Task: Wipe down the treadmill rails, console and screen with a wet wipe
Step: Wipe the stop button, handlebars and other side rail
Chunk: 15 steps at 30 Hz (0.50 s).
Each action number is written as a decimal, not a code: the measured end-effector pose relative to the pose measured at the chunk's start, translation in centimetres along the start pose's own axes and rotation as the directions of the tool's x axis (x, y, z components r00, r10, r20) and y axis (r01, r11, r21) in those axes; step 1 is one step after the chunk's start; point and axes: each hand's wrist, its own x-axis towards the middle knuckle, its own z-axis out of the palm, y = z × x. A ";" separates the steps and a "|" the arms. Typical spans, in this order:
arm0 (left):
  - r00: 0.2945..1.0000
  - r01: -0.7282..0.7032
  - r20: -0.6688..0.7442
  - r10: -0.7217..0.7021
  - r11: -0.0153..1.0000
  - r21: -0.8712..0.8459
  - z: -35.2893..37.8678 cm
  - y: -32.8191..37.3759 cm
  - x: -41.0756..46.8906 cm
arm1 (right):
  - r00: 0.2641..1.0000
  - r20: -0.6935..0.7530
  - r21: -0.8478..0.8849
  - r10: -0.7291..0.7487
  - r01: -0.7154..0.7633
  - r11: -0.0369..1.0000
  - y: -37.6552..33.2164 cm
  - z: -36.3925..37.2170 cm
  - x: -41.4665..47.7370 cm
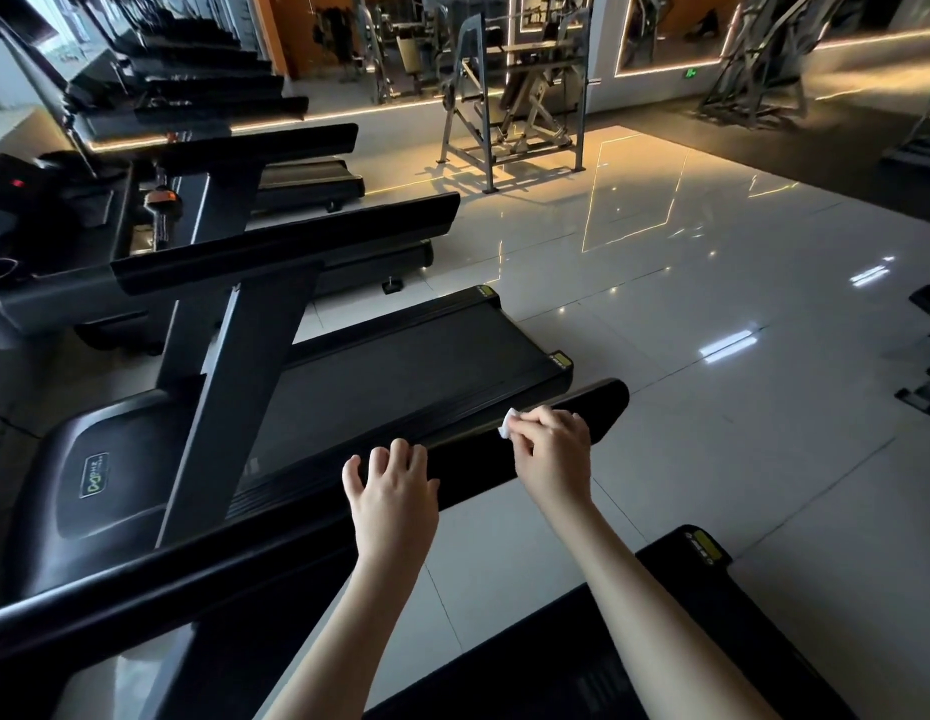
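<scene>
The right hand point(551, 449) is pinching a small white wet wipe point(508, 423) in curled fingers and pressing it onto the top of the black treadmill handrail point(605, 407), near the rail's rounded far end. The left hand point(390, 491) is lying on the same handrail, nearer the person, its fingers loosely spread and grasping nothing. Beyond the handrail, the treadmill belt point(400, 376) is lying dark.
</scene>
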 end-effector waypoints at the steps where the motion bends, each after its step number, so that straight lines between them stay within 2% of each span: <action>1: 1.000 -0.002 0.001 0.002 1.000 -0.001 0.0 0.0 0.0 | 0.998 -0.032 -0.007 0.062 -0.062 0.998 0.1 0.0 0.3; 3: 1.000 0.002 0.001 -0.002 1.000 -0.001 -0.1 0.0 -0.1 | 0.993 -0.076 0.010 0.093 -0.092 0.996 -0.3 0.2 0.5; 8: 1.000 0.017 0.002 -0.017 1.000 0.009 0.0 0.1 -0.2 | 0.996 0.005 0.013 -0.092 0.092 0.996 0.4 -0.1 -0.4; 12: 0.996 0.086 0.022 -0.086 0.996 -0.001 -0.1 0.6 -0.2 | 0.994 -0.080 -0.055 0.072 -0.077 0.996 1.9 -0.8 1.0; 13: 0.994 0.106 0.021 -0.106 0.994 -0.003 -0.1 0.8 -0.3 | 0.993 -0.090 -0.040 0.079 -0.082 0.996 1.6 -0.7 1.0; 15: 0.991 0.134 0.018 -0.134 0.991 0.006 -0.1 1.1 -0.3 | 0.999 -0.045 0.007 -0.015 0.015 1.000 0.9 -0.4 0.6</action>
